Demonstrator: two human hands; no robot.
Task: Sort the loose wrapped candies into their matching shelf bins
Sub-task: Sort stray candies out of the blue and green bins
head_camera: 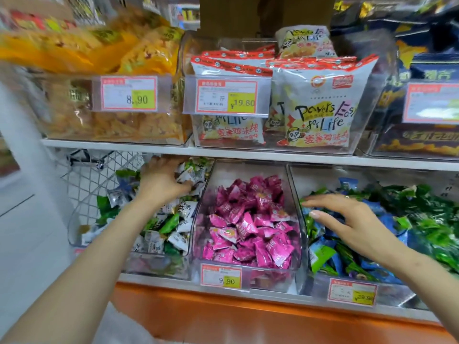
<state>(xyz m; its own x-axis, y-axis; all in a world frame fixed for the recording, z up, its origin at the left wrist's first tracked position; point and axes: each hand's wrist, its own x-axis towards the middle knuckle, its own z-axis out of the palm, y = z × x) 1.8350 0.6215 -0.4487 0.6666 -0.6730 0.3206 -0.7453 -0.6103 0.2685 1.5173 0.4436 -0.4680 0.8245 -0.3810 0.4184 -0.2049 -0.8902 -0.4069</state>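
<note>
Three clear bins stand side by side on the lower shelf. The left bin holds mixed white, green and blue wrapped candies. My left hand reaches deep into its back, fingers curled among white candies; whether it holds one is hidden. The middle bin is full of pink candies. The right bin holds green and blue candies. My right hand hovers flat over the right bin's front left, fingers spread, nothing in it.
The upper shelf carries clear bins of yellow snack bags, white snack bags and dark blue bags, with price tags in front. A wire shopping cart stands left of the shelf. An orange base panel runs below.
</note>
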